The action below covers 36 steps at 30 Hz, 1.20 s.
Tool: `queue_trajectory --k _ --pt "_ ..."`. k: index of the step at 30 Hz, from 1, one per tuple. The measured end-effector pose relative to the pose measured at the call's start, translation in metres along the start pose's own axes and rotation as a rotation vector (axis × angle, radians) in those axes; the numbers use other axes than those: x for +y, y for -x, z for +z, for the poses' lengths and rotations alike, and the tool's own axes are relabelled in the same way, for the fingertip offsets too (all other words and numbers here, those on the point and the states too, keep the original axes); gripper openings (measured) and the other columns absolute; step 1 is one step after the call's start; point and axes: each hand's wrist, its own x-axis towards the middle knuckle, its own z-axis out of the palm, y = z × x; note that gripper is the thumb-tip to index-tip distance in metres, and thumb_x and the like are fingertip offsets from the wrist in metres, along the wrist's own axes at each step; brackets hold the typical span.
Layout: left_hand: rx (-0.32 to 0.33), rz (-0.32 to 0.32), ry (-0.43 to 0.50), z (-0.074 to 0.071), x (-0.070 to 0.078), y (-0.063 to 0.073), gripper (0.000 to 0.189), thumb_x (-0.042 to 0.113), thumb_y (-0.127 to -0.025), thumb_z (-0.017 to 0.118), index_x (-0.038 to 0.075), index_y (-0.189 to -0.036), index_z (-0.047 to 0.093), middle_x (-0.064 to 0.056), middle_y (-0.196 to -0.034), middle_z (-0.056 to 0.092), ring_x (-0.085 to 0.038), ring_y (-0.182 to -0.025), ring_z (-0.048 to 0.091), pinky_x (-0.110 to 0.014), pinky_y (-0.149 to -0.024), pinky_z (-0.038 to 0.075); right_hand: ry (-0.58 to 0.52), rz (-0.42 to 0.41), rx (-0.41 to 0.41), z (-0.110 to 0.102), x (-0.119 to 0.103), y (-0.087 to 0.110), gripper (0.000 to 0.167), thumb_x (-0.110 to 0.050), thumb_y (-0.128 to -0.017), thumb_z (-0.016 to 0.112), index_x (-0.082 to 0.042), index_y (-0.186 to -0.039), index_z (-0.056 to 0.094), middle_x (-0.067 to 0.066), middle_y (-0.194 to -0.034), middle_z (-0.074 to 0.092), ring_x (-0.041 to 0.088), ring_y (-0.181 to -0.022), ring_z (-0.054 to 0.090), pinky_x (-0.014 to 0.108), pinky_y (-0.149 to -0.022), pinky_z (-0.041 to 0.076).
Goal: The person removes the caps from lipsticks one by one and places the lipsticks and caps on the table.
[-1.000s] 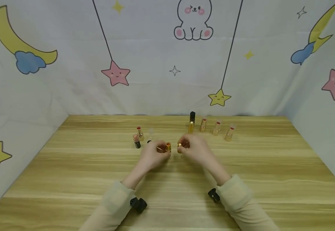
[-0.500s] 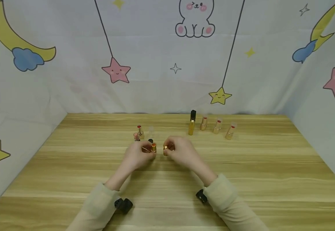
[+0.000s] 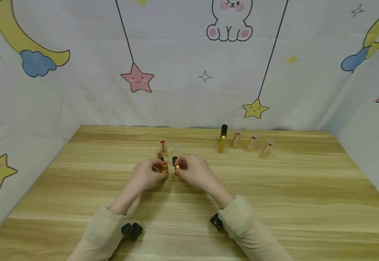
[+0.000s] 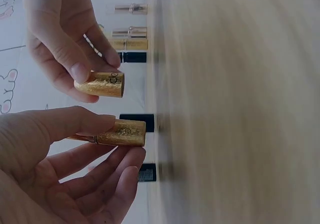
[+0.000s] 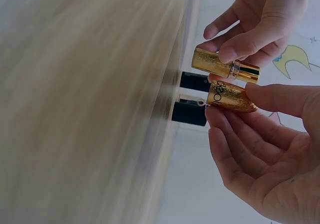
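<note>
The left hand (image 3: 145, 176) pinches a gold lipstick base (image 4: 122, 132) between thumb and forefinger, the other fingers (image 4: 107, 184) loosely curved under it. In the right wrist view the same base (image 5: 225, 66) shows a silver ring and a darker gold inner sleeve at its far end. The right hand (image 3: 192, 172) pinches a gold lipstick cap (image 5: 231, 96) between thumb and fingertips; in the left wrist view the cap (image 4: 101, 84) has its open end towards the surface (image 3: 274, 195). The two gold pieces are just beside each other, apart and not joined, and both are held a little above the wood, near the middle of the surface and somewhat to the left.

Just behind the hands stand a small black lipstick (image 3: 174, 160), a pink lipstick on a dark base (image 3: 159, 154) and a red lipstick on a gold base (image 3: 163, 146). Further back and to the right, well apart from the hands, a tall gold tube with a black top (image 3: 222, 139) stands upright, and beside it is a row of three uncapped gold lipsticks (image 3: 252, 143), their tips reddish. Both forearms are in pale sleeves (image 3: 241, 224), each with a small black device at the wrist. Behind the surface hangs a light cloth backdrop (image 3: 189, 65) printed with stars, moons and a cartoon bear.
</note>
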Motion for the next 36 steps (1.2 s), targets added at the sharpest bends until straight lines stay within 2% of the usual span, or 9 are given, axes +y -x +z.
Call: queue_trajectory --k 6,12,17,25,31,36 --pt "-0.001 -0.01 -0.002 -0.006 -0.005 -0.003 0.02 0.011 -0.08 0.073 0.003 -0.098 0.071 -0.013 -0.094 0.073 -0.027 -0.088 0.069 -0.043 -0.081 0.054 0.011 0.001 -0.01 0.003 -0.001 -0.005 0.012 -0.011 -0.086 0.07 -0.008 -0.097 0.069 0.002 -0.09 0.071 0.011 -0.082 0.064 0.026 -0.073 0.051" --pt "-0.009 0.006 -0.017 -0.006 -0.012 -0.006 0.013 0.01 -0.08 0.073 0.004 -0.092 0.07 -0.013 -0.091 0.073 -0.027 -0.086 0.069 -0.042 -0.078 0.054 0.023 0.014 -0.04 0.007 -0.003 -0.01 0.006 -0.009 -0.084 0.071 -0.01 -0.089 0.068 0.001 -0.085 0.069 0.01 -0.078 0.059 0.026 -0.072 0.047" --pt "-0.012 0.004 -0.008 -0.007 -0.016 -0.007 0.012 0.009 -0.08 0.072 0.004 -0.091 0.07 -0.013 -0.091 0.073 -0.027 -0.087 0.069 -0.041 -0.077 0.055 0.053 0.023 -0.052 0.01 -0.004 -0.013 0.006 -0.008 -0.083 0.072 -0.009 -0.088 0.068 0.001 -0.084 0.067 0.012 -0.077 0.056 0.026 -0.072 0.045" --pt "-0.017 -0.019 0.001 -0.01 -0.018 -0.006 0.016 0.011 -0.081 0.071 0.004 -0.096 0.07 -0.014 -0.095 0.073 -0.029 -0.091 0.069 -0.042 -0.079 0.054 0.095 0.0 -0.064 0.013 -0.006 -0.016 0.009 -0.007 -0.083 0.071 -0.007 -0.091 0.069 0.003 -0.086 0.067 0.014 -0.078 0.056 0.028 -0.072 0.046" --pt "-0.007 0.002 0.007 -0.013 -0.016 -0.003 0.013 0.01 -0.08 0.07 0.004 -0.092 0.07 -0.014 -0.091 0.073 -0.029 -0.088 0.069 -0.039 -0.076 0.054 0.118 -0.011 -0.079 0.015 -0.005 -0.018 0.008 -0.007 -0.082 0.072 -0.008 -0.089 0.069 0.003 -0.085 0.066 0.014 -0.077 0.054 0.027 -0.071 0.044" --pt "-0.012 -0.01 0.013 -0.013 -0.017 -0.003 0.016 0.011 -0.08 0.071 0.004 -0.094 0.07 -0.014 -0.092 0.073 -0.028 -0.088 0.069 -0.039 -0.076 0.054 0.124 -0.018 -0.086 0.016 -0.004 -0.02 0.008 -0.007 -0.082 0.072 -0.007 -0.09 0.069 0.004 -0.086 0.066 0.014 -0.077 0.054 0.028 -0.071 0.044"
